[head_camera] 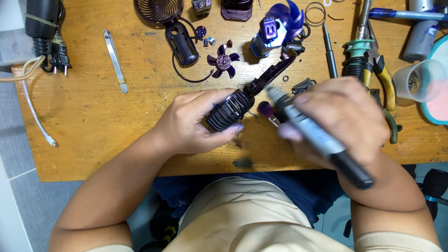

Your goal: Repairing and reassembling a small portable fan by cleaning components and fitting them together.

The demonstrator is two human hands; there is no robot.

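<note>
My left hand grips a small dark handheld fan body by its ribbed round grille end, with the handle pointing up and right over the wooden table. My right hand holds a grey and black pen-shaped tool, blurred, its tip pointing at the fan body near the middle. Both hands hover just above the table's front part.
Loose fan parts lie behind: a purple propeller, a black casing, a round grille, a blue-purple fan. Tweezers lie left, a plug and cable far left. Pliers, a soldering iron and a plastic cup crowd the right.
</note>
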